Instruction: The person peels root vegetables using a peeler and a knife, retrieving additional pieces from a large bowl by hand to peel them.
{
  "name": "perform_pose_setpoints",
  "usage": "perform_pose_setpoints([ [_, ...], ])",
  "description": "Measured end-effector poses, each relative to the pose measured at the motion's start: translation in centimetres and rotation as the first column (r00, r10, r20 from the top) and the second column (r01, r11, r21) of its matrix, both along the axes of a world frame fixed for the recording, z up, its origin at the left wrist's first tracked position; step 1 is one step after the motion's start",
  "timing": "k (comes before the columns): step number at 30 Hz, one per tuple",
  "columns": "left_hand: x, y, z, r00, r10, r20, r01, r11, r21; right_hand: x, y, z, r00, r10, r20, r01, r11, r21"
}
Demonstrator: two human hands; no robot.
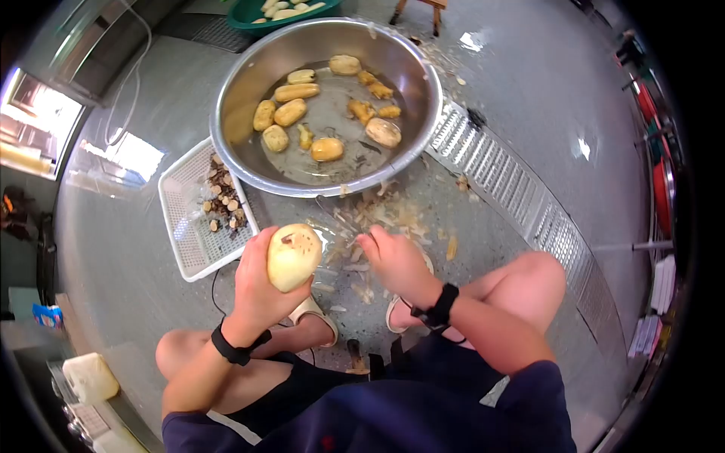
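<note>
My left hand (pixel 257 283) is wrapped round a peeled lotus root (pixel 294 259), pale cream, with a dark spot near its upper end. To its right, my right hand (pixel 398 260) is closed on a peeler (pixel 341 219), whose thin metal head points up and left, apart from the root. Just beyond both hands stands a wide steel basin (pixel 226 151) with shallow water. Unpeeled brownish-yellow lotus roots (pixel 327 149) and knobbly ginger-like pieces (pixel 361 111) lie in it. Pale peelings (pixel 393 215) are scattered on the floor beneath my hands.
A white plastic basket (pixel 177 219) with dark-edged cut ends stands left of the basin. Behind is a green tub (pixel 240 16) holding pale pieces. A perforated metal drain cover (pixel 521 189) runs along the right. A small wooden stool (pixel 423 6) shows at the top.
</note>
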State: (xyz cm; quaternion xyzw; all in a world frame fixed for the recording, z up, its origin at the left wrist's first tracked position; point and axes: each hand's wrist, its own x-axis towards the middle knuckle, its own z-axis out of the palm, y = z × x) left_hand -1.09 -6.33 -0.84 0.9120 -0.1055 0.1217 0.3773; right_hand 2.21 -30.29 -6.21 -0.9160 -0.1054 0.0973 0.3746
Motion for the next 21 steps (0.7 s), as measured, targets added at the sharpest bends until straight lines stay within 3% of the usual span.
perform_pose_setpoints([
  [4,0.4,0.3,0.4,0.999,-0.015,0.050,0.011,0.997,0.076,-1.6,0.4,2.9,0.986,0.086,0.142,-0.111,0.977,0.182],
  [6,0.6,0.1,0.4,0.997,-0.033,0.073,0.027,0.996,0.080,-2.2,1.0,3.9,0.942,0.167,0.290,-0.226,0.957,0.183],
  [12,0.0,0.2,0.0,0.996,-0.080,-0.029,0.081,0.997,0.012,-1.9,0.8,4.3,0.871,0.269,0.412,-0.303,0.953,0.020],
  [16,0.1,0.5,-1.2,0.995,-0.097,0.015,0.096,0.994,0.051,-1.8,0.8,3.3,0.894,0.273,0.355,-0.291,0.957,-0.003],
  [19,0.6,0.4,-1.2,0.993,-0.082,0.084,0.063,0.977,0.206,-1.9,1.2,2.8,0.940,0.235,0.248,-0.244,0.970,0.003],
  [21,0.6,0.2,-1.3,0.993,-0.105,0.061,0.093,0.981,0.172,-1.6,1.2,2.7,0.962,0.212,0.170,-0.211,0.977,-0.026],
])
